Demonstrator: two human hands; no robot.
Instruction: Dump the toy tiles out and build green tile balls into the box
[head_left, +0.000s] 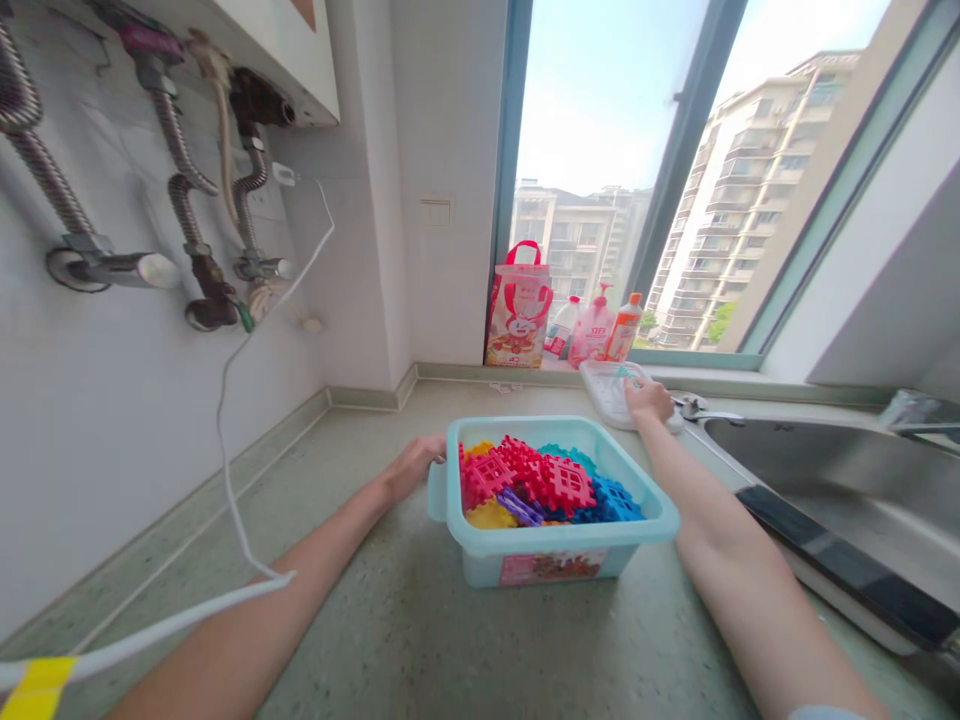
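A light-blue plastic storage box stands uncovered on the counter in front of me. It is filled with red toy building pieces, blue pieces, and some yellow and purple ones. My left hand is closed at the box's left edge, its fingertips partly hidden by the rim. Beyond the box, my right hand is closed on a clear plastic lid with a teal handle, which lies at the back of the counter beside the sink.
To the right is a steel sink with a faucet. Bottles and a pink bag stand on the windowsill. A white cable hangs at the left, below pipes and a wall-mounted unit.
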